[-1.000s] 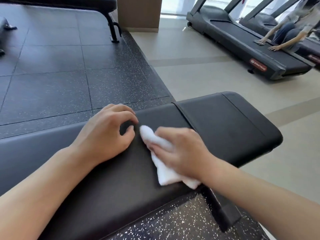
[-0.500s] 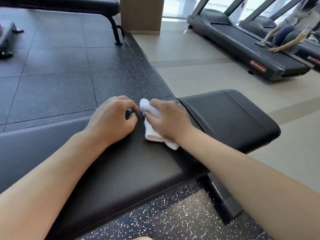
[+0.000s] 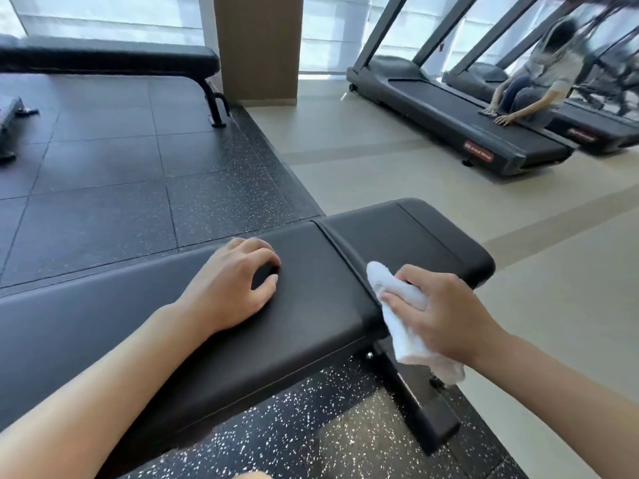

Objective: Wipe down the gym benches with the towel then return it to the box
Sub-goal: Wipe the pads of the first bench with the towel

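Towel (image 3: 397, 305), white and bunched, sits clamped in the right hand's (image 3: 446, 312) fingers at the seam of the black surface (image 3: 311, 288), lower right; left hand (image 3: 235, 288) rests there, fingers loosely curled

Bright daylight pours in through the windows (image 3: 114, 12) at the top, which are washed out to near white. A soft sheen lies across the black bench (image 3: 311, 278) pad. Shadows are faint and diffuse. The wide lens bends straight lines toward the edges. The person (image 3: 546, 74) at the far right is smeared by blur.
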Available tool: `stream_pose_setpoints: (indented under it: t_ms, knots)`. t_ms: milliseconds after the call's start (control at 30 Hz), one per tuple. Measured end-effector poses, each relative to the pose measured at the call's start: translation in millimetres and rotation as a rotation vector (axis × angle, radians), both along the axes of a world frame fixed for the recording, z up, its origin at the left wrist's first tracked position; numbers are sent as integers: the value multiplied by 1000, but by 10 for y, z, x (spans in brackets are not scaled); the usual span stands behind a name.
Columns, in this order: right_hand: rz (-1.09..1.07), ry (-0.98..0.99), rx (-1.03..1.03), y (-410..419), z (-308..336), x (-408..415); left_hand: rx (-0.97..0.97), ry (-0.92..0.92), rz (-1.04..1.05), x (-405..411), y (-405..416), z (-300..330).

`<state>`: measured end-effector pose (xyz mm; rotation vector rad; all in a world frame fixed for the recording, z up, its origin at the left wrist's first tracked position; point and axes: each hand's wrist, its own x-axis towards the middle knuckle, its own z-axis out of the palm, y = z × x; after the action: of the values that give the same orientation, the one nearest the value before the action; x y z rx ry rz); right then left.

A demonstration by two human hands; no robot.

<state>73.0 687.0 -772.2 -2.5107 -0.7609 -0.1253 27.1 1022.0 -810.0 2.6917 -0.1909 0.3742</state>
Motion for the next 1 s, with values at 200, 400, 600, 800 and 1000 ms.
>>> stream_pose_setpoints:
  t_ms: [200,400,600,800,1000]
  knots:
    - [-195,-20,-12,-681,-53,405,19,7,-209,418,-942,170]
    - [-333,-61,-32,-1242,-240,965,97,44,-281,1017,-1465,159]
    - [-287,-148,-103,-989,-494,1668,30,22,-263,1107,-1415,-25]
    - [-234,-82,-181,-250,-345,2900,-27,9,-280,1231,-1372,-69]
    - [-217,-82,-194,7,-326,3093,3,-11,-327,1257,-1298,-114]
